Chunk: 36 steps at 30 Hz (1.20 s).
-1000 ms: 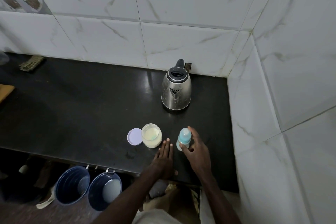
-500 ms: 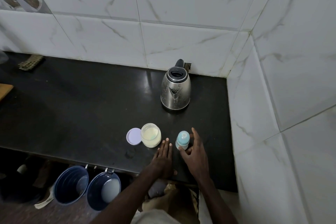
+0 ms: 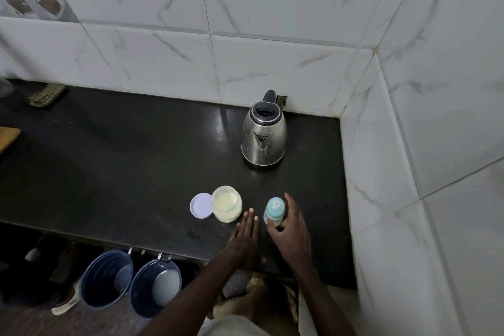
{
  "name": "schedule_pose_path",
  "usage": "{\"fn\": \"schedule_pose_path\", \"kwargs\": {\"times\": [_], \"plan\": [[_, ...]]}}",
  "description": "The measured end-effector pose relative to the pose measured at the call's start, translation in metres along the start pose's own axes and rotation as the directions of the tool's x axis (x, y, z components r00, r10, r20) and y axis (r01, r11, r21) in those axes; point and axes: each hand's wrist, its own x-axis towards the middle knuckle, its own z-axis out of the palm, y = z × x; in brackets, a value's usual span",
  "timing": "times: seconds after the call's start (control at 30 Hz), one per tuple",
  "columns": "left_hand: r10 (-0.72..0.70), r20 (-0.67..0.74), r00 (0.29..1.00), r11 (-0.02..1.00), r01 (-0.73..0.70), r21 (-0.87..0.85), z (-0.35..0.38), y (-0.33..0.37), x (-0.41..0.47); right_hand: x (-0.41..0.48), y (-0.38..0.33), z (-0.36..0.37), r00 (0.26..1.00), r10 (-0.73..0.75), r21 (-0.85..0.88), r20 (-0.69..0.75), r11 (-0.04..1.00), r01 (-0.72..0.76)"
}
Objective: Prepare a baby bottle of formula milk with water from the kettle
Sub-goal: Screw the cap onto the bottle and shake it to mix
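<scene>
A small baby bottle with a blue teat cap stands upright on the black counter near its front edge. My right hand is just right of it, fingers spread, thumb tip at the bottle's base and no firm grip on it. My left hand lies flat, palm down, left of the bottle and holds nothing. An open clear jar of pale formula powder stands left of my hands, with its lilac lid lying beside it. The steel kettle sits behind them near the back wall, its lid closed.
A tiled wall bounds the counter on the right and meets the back wall in a corner. Two blue buckets stand on the floor below the counter's front edge. A wooden board and a checked pad lie far left.
My right hand set the bottle down on the counter and loosened its fingers from around it. My left hand has stayed flat on the counter.
</scene>
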Motion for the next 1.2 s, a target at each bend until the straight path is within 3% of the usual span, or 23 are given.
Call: {"fn": "schedule_pose_path", "kwargs": {"times": [0.73, 1.2], "plan": [[0.005, 0.004, 1.0, 1.0, -0.005, -0.003, 0.003, -0.003, 0.003, 0.005, -0.007, 0.001, 0.995, -0.077, -0.081, -0.065, 0.994, 0.072], [-0.001, 0.003, 1.0, 1.0, 0.001, -0.011, 0.001, 0.0, 0.001, 0.08, -0.038, 0.003, 0.987, -0.044, -0.088, -0.151, 0.996, 0.031]]}}
